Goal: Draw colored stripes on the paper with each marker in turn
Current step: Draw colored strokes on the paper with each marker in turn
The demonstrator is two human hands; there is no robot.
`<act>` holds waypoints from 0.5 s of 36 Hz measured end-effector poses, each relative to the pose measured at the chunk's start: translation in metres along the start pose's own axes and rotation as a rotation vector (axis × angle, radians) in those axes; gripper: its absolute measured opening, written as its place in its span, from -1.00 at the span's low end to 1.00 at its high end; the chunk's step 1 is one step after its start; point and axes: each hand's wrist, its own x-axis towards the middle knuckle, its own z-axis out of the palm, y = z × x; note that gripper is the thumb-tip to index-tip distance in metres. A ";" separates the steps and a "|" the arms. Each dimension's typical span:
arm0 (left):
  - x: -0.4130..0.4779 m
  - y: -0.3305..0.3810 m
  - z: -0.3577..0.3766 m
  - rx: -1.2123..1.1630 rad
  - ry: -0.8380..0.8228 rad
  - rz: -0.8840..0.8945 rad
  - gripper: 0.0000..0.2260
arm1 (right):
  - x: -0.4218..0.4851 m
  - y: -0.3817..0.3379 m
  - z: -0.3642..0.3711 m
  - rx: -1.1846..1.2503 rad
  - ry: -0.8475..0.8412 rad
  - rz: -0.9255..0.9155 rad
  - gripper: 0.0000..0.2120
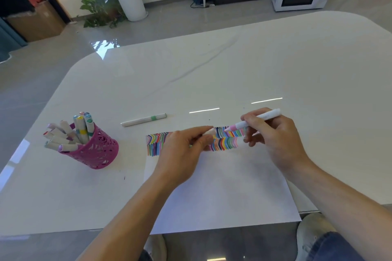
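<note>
Both bare forearms reach up from the bottom edge of the frame and angle toward the centre. The left hand (182,152) sits palm down just left of centre, fingers curled, thumb and forefinger pinching a small white cap (209,132). The right hand (275,135), right of centre, has a pen-style grip on a marker (261,117), with the lower fingers tucked under.
</note>
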 end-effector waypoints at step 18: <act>-0.011 0.004 0.005 -0.053 -0.101 -0.057 -0.87 | -0.008 -0.003 0.008 -0.016 -0.042 -0.010 -0.84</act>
